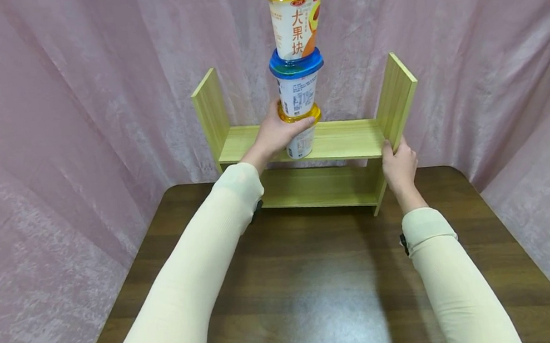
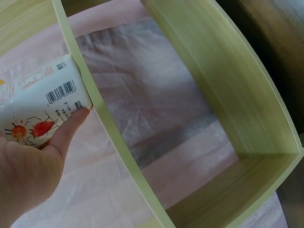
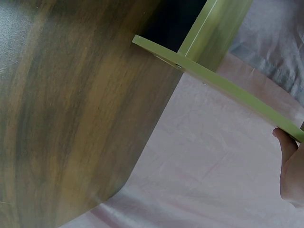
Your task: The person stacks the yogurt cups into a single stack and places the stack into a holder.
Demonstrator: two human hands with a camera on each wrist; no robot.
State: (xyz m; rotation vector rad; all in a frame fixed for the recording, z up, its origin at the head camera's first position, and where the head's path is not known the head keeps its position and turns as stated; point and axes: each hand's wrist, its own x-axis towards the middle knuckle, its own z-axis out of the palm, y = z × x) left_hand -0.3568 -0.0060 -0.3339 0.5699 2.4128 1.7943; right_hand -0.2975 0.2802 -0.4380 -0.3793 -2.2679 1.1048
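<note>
Three lidded paper cups stand stacked at the wooden shelf (image 1: 347,137). The top cup (image 1: 294,27) has a yellow lid, the middle cup (image 1: 298,93) a blue one, the bottom cup (image 1: 301,143) a yellow one. My left hand (image 1: 278,129) grips the bottom cup near its lid, thumb across the front. In the left wrist view that hand's thumb lies along a white cup (image 2: 42,95) with a barcode and red fruit prints. The bottom cup's base is at the upper board's front edge; whether it bears on it, I cannot tell. My right hand (image 1: 400,166) holds the shelf's right side panel (image 1: 398,97).
The shelf has a lower board (image 1: 317,186) and a left side panel (image 1: 210,111). It stands at the back of a dark brown wooden table (image 1: 306,280). Pink curtains (image 1: 71,103) hang behind and at both sides.
</note>
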